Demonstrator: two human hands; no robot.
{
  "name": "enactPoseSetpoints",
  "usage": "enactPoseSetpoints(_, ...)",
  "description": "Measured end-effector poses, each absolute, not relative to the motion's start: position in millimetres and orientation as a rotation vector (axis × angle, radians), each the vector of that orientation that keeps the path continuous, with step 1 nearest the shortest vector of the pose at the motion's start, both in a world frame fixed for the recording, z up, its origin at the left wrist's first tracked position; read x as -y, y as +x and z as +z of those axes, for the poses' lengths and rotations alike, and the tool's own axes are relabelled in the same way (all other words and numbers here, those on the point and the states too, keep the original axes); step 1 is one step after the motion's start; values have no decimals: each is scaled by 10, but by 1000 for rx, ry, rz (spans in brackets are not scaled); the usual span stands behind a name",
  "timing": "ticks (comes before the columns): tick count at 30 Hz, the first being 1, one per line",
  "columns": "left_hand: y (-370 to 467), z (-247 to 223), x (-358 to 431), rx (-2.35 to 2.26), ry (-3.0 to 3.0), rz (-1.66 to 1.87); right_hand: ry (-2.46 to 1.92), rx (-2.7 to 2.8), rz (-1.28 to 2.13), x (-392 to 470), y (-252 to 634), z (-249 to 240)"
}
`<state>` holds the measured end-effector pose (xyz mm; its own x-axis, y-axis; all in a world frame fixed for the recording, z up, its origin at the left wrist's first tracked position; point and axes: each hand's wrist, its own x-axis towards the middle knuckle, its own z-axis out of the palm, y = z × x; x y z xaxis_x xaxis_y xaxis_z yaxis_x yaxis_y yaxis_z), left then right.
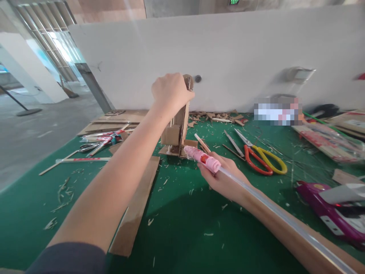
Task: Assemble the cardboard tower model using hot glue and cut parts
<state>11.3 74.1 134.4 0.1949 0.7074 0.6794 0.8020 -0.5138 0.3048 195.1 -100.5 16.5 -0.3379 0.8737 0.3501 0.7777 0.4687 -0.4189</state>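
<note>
My left hand (172, 91) is closed on the upper part of an upright cardboard structure (171, 135), which stands on the green table (182, 213). Low on the right, my right hand (221, 173) grips a pink glue gun (209, 161) from below, with a long clear glue stick (256, 198) running back along the forearm. The pink tip points at the base of the structure, very close to it; whether they touch cannot be made out. A flat cardboard strip (137, 213) lies beneath my left forearm.
Scissors with red and yellow handles (264, 160) lie right of my right hand. A purple device (327, 213) sits at the right edge. Cardboard scraps (219, 117) line the white partition (216, 57); wrapped sticks (85, 160) and cardboard sheets (114, 121) lie left.
</note>
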Motion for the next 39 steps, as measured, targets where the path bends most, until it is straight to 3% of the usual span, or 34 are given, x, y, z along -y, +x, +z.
enactPoseSetpoints(8,109,1336,-743,1483,-2298,-1227,-1375,2167,229,992,1952,165)
enactPoseSetpoints(17,306,1514,-277,1923,-2063,-835,-1402,2169,213,1012,1918,187)
enactPoseSetpoints(39,280,1523,-290,1975,-2158,-824,-1381,2259,199,1064,1900,212)
